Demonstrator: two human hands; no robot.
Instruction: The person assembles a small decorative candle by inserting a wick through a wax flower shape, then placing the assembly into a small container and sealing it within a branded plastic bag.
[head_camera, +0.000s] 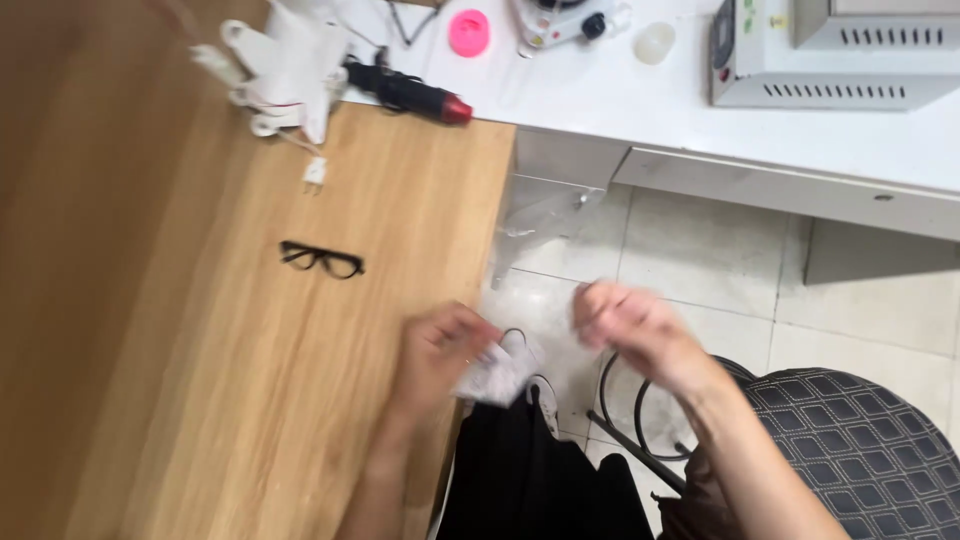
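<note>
My left hand (440, 350) is closed on a small crumpled clear plastic bag (497, 375) at the right edge of the wooden table (200, 330). My right hand (630, 325) hovers beside it over the tiled floor, fingers curled in; motion blur hides whether it pinches anything. A pair of black-framed glasses (322, 260) lies folded open on the table, up and to the left of my left hand. My black-trousered lap shows below the hands.
A white plastic device with wires (275, 75) and a black tool with a red tip (410, 95) lie at the table's far end. A white bench (640, 100) carries a pink round part (469, 32) and a grey metal box (830, 50). A patterned chair seat (850, 450) is at right.
</note>
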